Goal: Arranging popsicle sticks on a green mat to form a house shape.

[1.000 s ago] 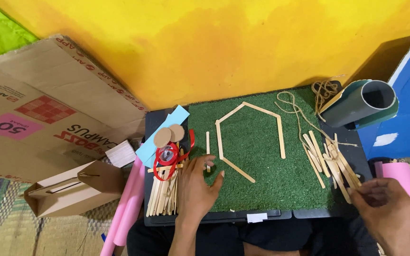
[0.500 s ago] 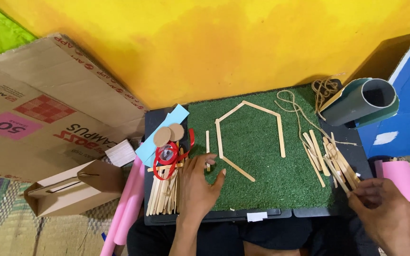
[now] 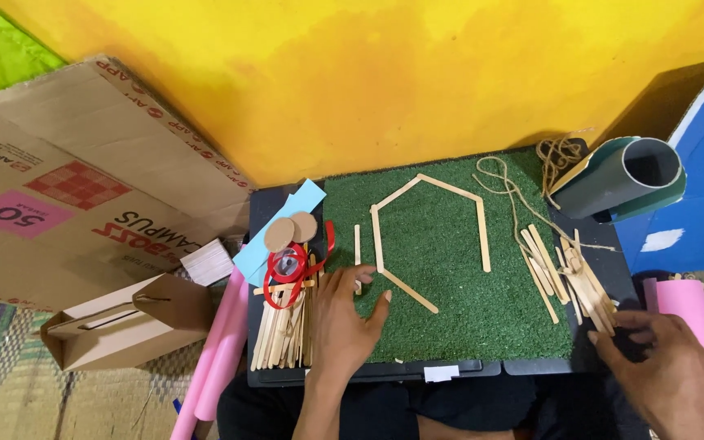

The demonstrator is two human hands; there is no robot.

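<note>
Sticks: loose pile of flat wooden sticks point(image 3: 572, 273) on right edge of green turf mat point(image 3: 450, 326), atop dark counter point(image 3: 258, 216).
Change: right hand point(image 3: 666, 367) shifted slightly inward along pile since a second ago; stick outline point(image 3: 429, 232) unchanged, no new piece added.
Right grip: fingers curled at pile's lower end, touching sticks; pinch or not, cannot tell.
Left grip: left hand point(image 3: 344, 318) spread flat on mat, fingertips by short stick point(image 3: 358, 248), holding nothing.
Around: stick bundle point(image 3: 283, 330), red ribbon point(image 3: 291, 265), twine point(image 3: 523, 183).
</note>
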